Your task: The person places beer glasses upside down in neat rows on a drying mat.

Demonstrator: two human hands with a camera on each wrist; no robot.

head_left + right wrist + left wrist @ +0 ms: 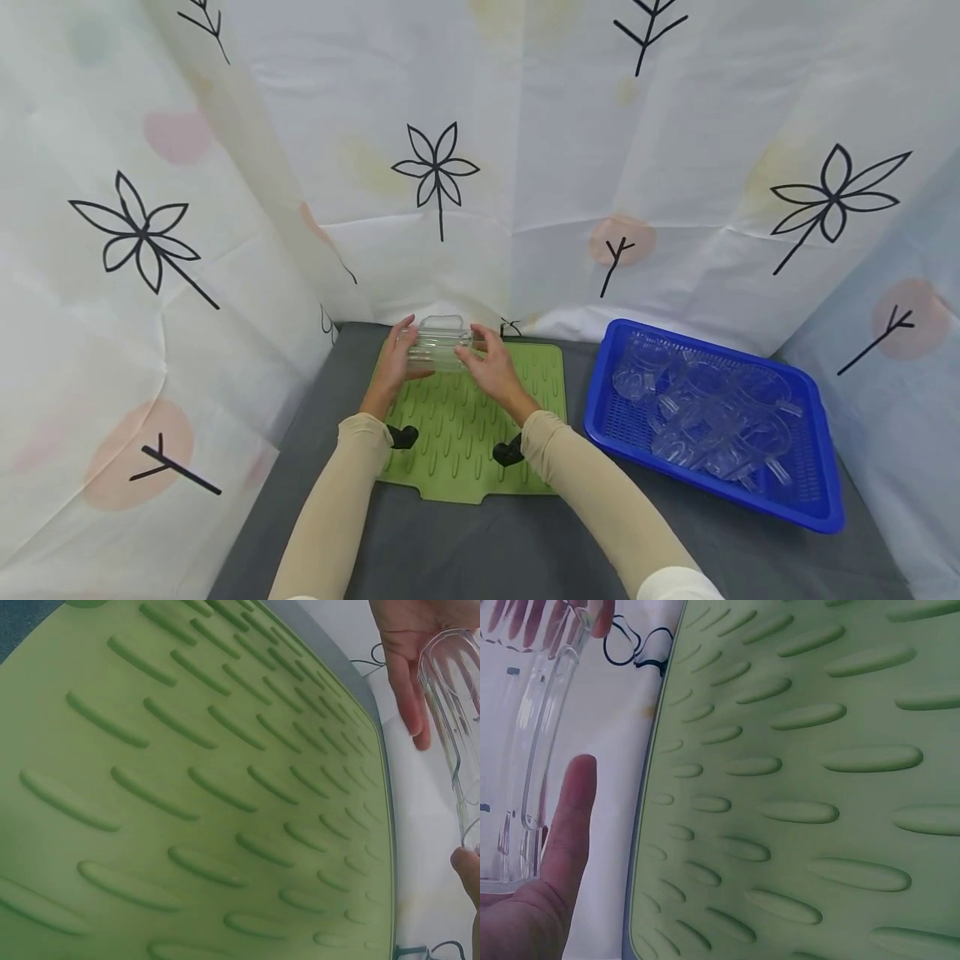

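Observation:
A clear ribbed glass mug lies sideways in the air over the back of a green mat, its handle up. My left hand holds the mug's left end, with the thumb straight in the left wrist view. At the other end, my right hand grips the mug with thumb and fingers. The right wrist view shows the mug between both hands, cut off by the frame edge. Some fingers show through the glass.
To the right stands a blue plastic basket with several clear glass mugs in it. The mat, with raised oval ridges, lies on a dark grey table. A white patterned curtain hangs behind and at both sides.

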